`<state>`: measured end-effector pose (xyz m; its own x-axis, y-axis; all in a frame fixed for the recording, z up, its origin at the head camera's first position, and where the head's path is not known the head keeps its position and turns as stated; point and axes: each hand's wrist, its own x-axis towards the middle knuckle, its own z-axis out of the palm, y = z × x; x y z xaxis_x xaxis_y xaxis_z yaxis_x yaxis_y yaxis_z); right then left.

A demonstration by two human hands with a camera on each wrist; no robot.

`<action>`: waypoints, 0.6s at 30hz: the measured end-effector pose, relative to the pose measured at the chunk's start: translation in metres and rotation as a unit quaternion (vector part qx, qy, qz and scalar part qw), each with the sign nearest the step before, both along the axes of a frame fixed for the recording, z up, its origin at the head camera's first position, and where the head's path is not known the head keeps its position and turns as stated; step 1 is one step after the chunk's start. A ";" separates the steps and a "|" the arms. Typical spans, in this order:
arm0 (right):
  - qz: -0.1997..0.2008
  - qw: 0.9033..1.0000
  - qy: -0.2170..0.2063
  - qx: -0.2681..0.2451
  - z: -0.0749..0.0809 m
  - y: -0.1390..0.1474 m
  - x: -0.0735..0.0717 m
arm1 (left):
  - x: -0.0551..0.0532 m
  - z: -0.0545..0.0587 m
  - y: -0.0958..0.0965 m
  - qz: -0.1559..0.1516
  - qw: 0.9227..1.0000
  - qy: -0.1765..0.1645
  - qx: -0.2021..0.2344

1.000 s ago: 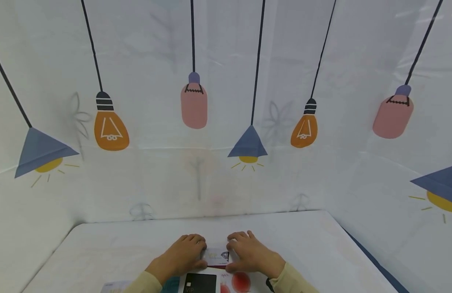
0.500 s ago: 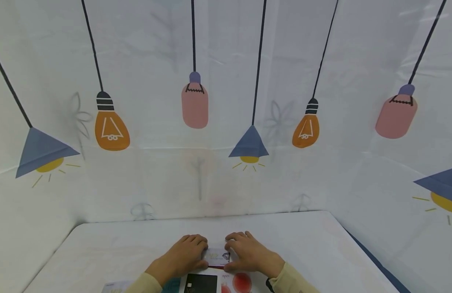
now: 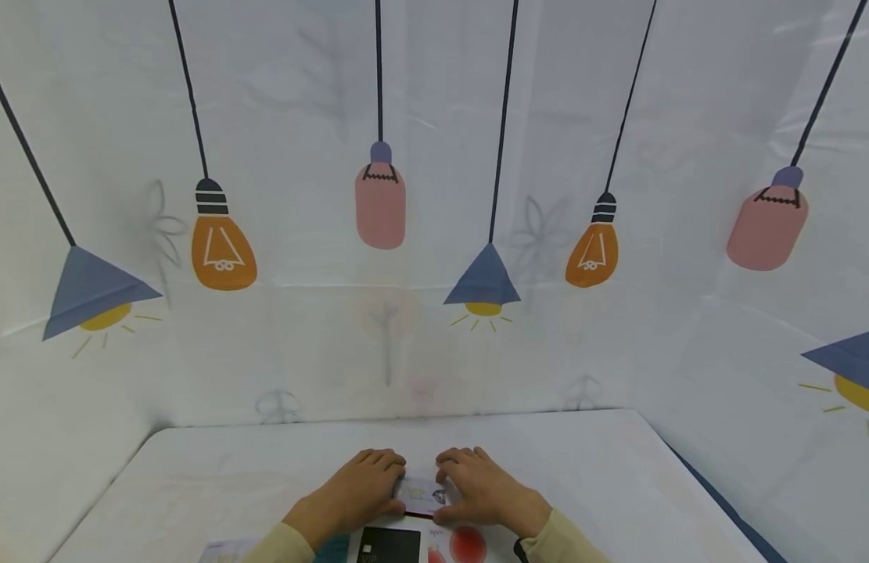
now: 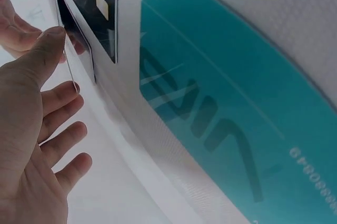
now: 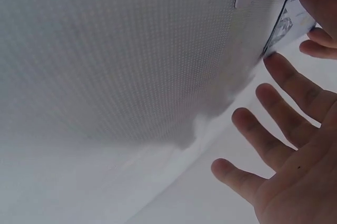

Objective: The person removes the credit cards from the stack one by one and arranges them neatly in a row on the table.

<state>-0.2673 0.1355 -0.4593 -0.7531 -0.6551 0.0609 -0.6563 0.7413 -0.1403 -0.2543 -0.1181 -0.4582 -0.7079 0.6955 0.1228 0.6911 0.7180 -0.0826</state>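
Observation:
A pale silver card (image 3: 420, 494) with VIP lettering and a diamond print lies between the two hands. My left hand (image 3: 357, 490) pinches its left side between thumb and index finger, the other fingers spread apart in the left wrist view. On the opposite side, my right hand (image 3: 487, 491) pinches the card with thumb and index finger. A thin dark red edge shows below the card's near side. Closer to me, a black VIP card (image 3: 389, 546) with a gold chip lies near a white card with red circles (image 3: 468, 544).
A teal card (image 4: 210, 108) lies beside the left wrist, and another pale card (image 3: 226, 550) is farther left. The white table (image 3: 582, 461) meets a white wall sheet (image 3: 300, 344) printed with hanging lamps.
The red strip under the card's near edge has become thinner. Both hands stay at the card's sides with only slight shifts, and the head view has tilted a little.

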 end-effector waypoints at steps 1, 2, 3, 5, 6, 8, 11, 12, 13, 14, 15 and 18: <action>0.000 1.000 0.000 -0.001 0.001 0.000 0.000 | 0.000 0.001 0.000 -0.001 1.000 0.000 -0.001; 0.000 1.000 0.000 -0.001 0.001 0.000 0.000 | 0.001 0.002 0.000 -0.001 1.000 -0.001 0.000; 0.001 1.000 0.004 -0.003 0.002 0.000 0.000 | 0.001 0.003 0.000 -0.001 1.000 -0.002 0.000; 0.006 1.000 0.014 -0.006 0.004 0.001 0.001 | 0.001 0.003 0.000 -0.002 1.000 -0.004 0.003; 0.010 1.000 0.023 -0.009 0.005 0.002 0.001 | 0.001 0.004 0.001 -0.003 1.000 -0.006 0.005; 0.018 0.999 0.043 -0.018 0.007 0.005 0.001 | 0.001 0.006 0.001 -0.002 1.000 -0.011 0.012; 0.031 0.996 0.074 -0.037 0.011 0.009 0.002 | 0.003 0.009 0.002 -0.002 0.999 -0.018 0.026; 0.035 0.995 0.082 -0.043 0.012 0.010 0.002 | 0.004 0.010 0.001 -0.002 0.999 -0.018 0.033; 0.038 0.994 0.089 -0.047 0.013 0.011 0.002 | 0.004 0.011 0.001 -0.002 0.999 -0.018 0.040; 0.041 0.993 0.095 -0.052 0.014 0.012 0.002 | 0.005 0.012 0.001 -0.003 0.999 -0.019 0.047; 0.043 0.993 0.100 -0.055 0.014 0.013 0.002 | 0.006 0.013 0.000 -0.004 0.998 -0.019 0.053; 0.047 0.991 0.111 -0.059 0.014 0.016 0.003 | 0.008 0.015 0.000 -0.009 0.997 -0.021 0.069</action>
<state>-0.2642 0.1518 -0.4453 -0.6477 -0.7010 0.2985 -0.7467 0.6619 -0.0661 -0.2464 -0.1181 -0.4428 -0.7019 0.6870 0.1881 0.7049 0.7078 0.0450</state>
